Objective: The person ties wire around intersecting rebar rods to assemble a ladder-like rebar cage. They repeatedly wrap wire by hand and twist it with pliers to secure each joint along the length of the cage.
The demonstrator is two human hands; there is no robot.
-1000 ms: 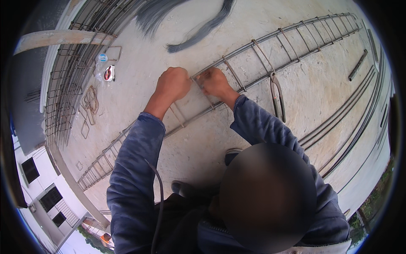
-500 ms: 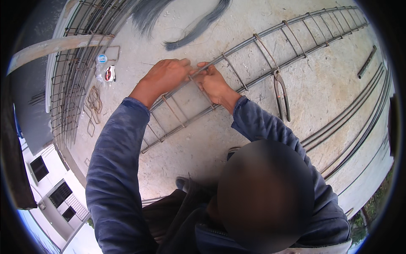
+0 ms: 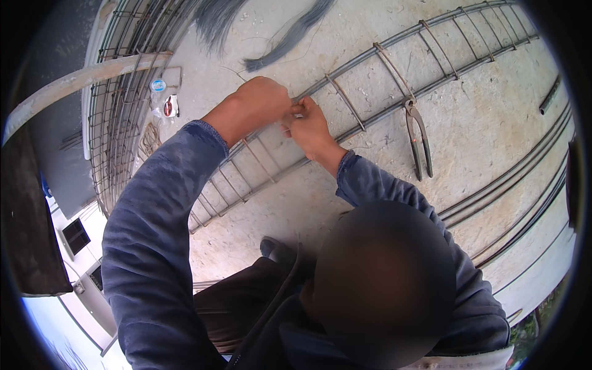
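A long ladder-like rebar cage [image 3: 382, 52] of parallel bars and square stirrups runs diagonally from lower left to upper right. My left hand [image 3: 259, 102] is closed over its far bar, with a thin tie wire [image 3: 239, 73] jutting out above the knuckles. Close against it, my right hand [image 3: 311, 128] has its fingers curled into a pinch beside a stirrup. Whatever lies between the right fingertips is too small to make out. Dark-handled pincers [image 3: 417, 142] rest with their jaws at the near bar, right of my hands.
Bundles of grey wire [image 3: 290, 43] lie on the concrete beyond the cage. More rebar cages [image 3: 120, 117] stack at left, near a curved pale beam [image 3: 80, 83] and a small white-and-red package [image 3: 171, 106]. Loose bars [image 3: 509, 176] and a short dark pipe [image 3: 550, 95] lie at right.
My left hand has turned over, knuckles now higher and bunched against my right hand. The right hand has shifted slightly. The view has moved a little, and the pincers stay by the near bar.
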